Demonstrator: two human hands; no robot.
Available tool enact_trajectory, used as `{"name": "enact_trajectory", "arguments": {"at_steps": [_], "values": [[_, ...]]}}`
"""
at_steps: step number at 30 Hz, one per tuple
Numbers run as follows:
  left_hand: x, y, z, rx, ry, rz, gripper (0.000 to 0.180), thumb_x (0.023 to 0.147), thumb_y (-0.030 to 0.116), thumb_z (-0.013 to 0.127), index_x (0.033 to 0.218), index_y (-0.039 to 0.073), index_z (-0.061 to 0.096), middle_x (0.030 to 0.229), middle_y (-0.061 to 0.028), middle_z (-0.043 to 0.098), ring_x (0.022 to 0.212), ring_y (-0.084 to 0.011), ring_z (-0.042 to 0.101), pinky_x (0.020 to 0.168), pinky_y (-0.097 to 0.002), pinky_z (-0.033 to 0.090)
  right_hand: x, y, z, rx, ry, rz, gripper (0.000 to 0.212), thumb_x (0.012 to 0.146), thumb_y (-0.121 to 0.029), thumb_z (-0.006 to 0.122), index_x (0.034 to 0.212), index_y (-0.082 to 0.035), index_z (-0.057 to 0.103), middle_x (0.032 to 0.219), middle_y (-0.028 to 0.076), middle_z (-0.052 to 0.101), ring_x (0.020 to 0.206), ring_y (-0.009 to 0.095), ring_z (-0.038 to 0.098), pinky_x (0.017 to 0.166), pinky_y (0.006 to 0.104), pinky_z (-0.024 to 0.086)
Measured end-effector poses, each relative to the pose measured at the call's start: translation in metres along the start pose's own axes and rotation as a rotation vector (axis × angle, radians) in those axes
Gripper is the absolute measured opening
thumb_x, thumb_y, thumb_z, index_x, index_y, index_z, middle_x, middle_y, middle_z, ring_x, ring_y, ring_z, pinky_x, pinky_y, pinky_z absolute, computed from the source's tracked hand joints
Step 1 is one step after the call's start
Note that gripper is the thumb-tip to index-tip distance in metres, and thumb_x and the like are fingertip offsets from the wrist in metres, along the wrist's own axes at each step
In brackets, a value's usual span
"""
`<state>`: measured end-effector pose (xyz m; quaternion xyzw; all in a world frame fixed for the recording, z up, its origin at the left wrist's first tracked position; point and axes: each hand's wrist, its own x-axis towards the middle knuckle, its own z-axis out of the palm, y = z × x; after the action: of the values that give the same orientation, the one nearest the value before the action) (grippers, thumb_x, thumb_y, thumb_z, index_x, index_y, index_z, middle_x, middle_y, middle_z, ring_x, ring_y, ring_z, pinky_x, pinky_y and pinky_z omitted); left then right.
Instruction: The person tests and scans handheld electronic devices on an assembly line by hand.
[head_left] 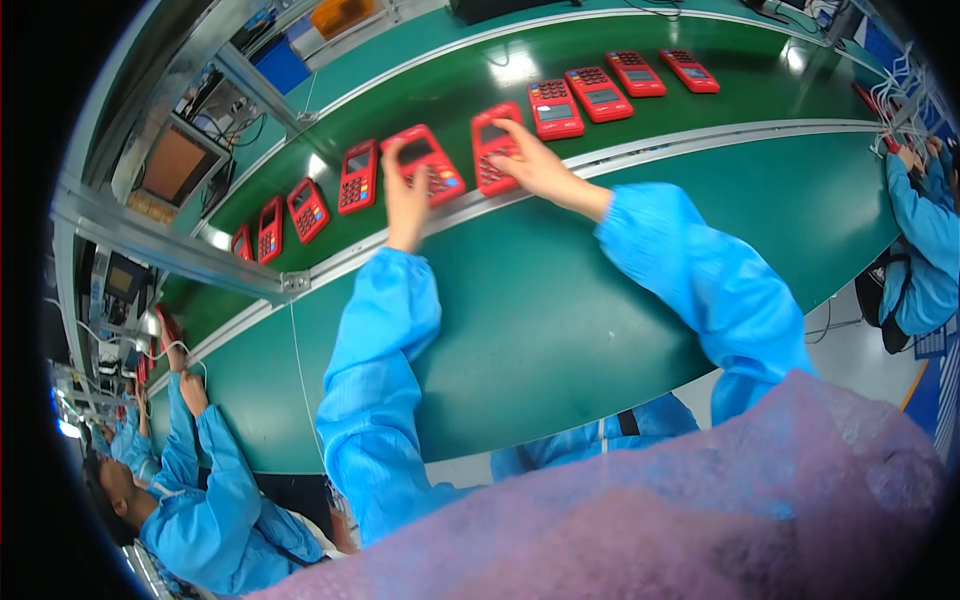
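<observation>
My left hand (404,205) grips a red card payment terminal (428,153) by its sides, thumb and fingers apart across it. A second red payment terminal (487,158) is in my right hand (548,172), fingers curled over its far end and thumb near its keypad. Both terminals are over the near edge of a dark green belt (440,92), the left one tilted. Close to my left hand lies another red terminal (358,176), screen and keys up. Just right of the right-hand terminal rests one more (555,108), its keypad end facing away from me.
More red terminals (308,209) lie along the belt on both sides. A metal rail (640,150) divides the belt from the green worktable (540,310). A metal post frame (170,240) stands at left. Co-workers in blue sit at left (215,510) and far right (925,225).
</observation>
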<state>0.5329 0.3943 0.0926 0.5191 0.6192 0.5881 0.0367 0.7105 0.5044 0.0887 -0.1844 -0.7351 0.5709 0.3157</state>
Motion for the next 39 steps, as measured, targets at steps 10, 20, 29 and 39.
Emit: {"name": "enact_trajectory", "arguments": {"at_steps": [10,20,29,39], "values": [[0.046,0.006,-0.008,1.009,-0.124,0.297,0.016,0.085,0.019,0.052,0.090,0.005,0.058,0.082,-0.0180,0.056,0.075,-0.0346,0.058,0.066,-0.0446,0.048,0.083,0.000,-0.068,-1.011,0.167,-0.116,0.036,0.077,-0.027,0.062,0.107,-0.008,0.059,0.094,0.023,0.061,0.091,0.037,0.060,0.077,0.0457,0.049],[0.073,0.045,0.187,0.877,-0.641,-0.264,0.090,0.070,0.060,0.064,0.137,0.012,0.030,0.116,-0.0300,0.049,0.105,-0.0467,0.048,0.081,-0.0501,0.046,0.148,0.037,-0.161,-1.266,-0.110,0.797,0.066,0.077,-0.054,0.062,0.123,-0.008,0.055,0.129,0.016,0.051,0.116,0.038,0.049,0.094,0.0507,0.040],[0.095,0.017,0.157,0.936,-0.692,-0.475,0.107,0.062,0.041,0.074,0.142,0.003,0.013,0.124,-0.0306,0.044,0.111,-0.0448,0.046,0.090,-0.0426,0.043,0.135,0.012,-0.125,-1.192,-0.069,0.961,0.073,0.066,-0.053,0.072,0.123,-0.012,0.055,0.135,0.018,0.042,0.121,0.034,0.044,0.096,0.0445,0.040],[0.009,0.085,0.016,0.205,-0.667,0.189,0.083,0.053,-0.001,0.067,0.131,0.002,0.037,0.126,-0.0187,0.042,0.119,-0.0356,0.040,0.101,-0.0377,0.033,-0.041,-0.082,-0.143,-0.848,-0.300,-0.466,0.063,0.063,-0.002,0.066,0.122,-0.005,0.044,0.118,0.015,0.043,0.113,0.032,0.045,0.092,0.0382,0.039]]}}
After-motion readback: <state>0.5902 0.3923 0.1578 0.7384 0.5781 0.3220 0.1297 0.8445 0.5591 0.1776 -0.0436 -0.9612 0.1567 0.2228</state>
